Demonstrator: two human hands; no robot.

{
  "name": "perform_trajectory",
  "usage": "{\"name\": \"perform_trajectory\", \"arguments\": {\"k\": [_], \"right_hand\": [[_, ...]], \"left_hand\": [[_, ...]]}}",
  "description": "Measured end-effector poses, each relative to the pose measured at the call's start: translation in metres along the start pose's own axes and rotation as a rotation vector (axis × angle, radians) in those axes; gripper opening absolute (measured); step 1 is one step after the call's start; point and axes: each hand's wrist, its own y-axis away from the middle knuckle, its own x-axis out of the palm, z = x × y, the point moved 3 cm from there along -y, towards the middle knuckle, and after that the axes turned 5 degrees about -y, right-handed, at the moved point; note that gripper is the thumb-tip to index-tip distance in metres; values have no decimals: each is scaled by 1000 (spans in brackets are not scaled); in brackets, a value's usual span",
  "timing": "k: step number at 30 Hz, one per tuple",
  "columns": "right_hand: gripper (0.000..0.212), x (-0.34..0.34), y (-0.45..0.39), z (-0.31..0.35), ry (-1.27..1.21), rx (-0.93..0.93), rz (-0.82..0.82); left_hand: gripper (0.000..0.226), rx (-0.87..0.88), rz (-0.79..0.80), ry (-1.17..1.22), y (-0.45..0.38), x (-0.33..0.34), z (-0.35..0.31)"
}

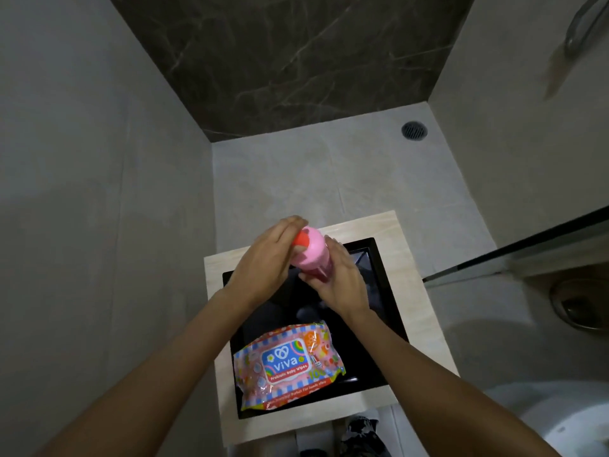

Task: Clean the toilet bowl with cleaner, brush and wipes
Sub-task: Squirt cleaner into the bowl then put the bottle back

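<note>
Head view looks straight down at my two hands meeting over a glossy black rectangular tray point(379, 258) set on a pale, wood-grained surface point(415, 291). Between them I hold a smooth pink plastic cleaner bottle point(311, 255), rounded at the shoulder and tilted away from me, with a bright orange-red cap point(301, 239) at its upper end. My left hand point(263, 262) lies over that cap, fingers laid across it and curving round its far side. My right hand point(339, 278) wraps the bottle's lower body from the right, fingers curled against the plastic, thumb toward me. The two hands nearly touch each other around the bottle, which hangs above the far half of the tray.

On the near half of the tray lies a soft, crinkly pack of baby wipes point(290, 364), pink and orange with a blue label reading "viva", its shiny film catching light. Beyond the surface the floor is matte light grey tile with a round dark slotted drain point(414, 130) near the far right corner, below a dark veined marble-look wall point(290, 61). A curved white ceramic rim point(576, 423) shows at lower right.
</note>
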Motion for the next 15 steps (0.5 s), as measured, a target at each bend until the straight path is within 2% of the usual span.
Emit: {"name": "perform_trajectory", "arguments": {"k": [4,9,11,15], "right_hand": [[94,28,-14,15,-32,-60,-14],[76,48,-28,34,-8,-195,-27],[76,49,-27,35,-14,-217,-8],[78,34,-12,36,-35,-243,-8]], "left_hand": [[46,-160,-66,58,10,-5,40],[44,-315,-71,2,18,-8,75],[48,-268,-29,-9,22,-10,77],[63,47,36,-168,36,-12,64]]}}
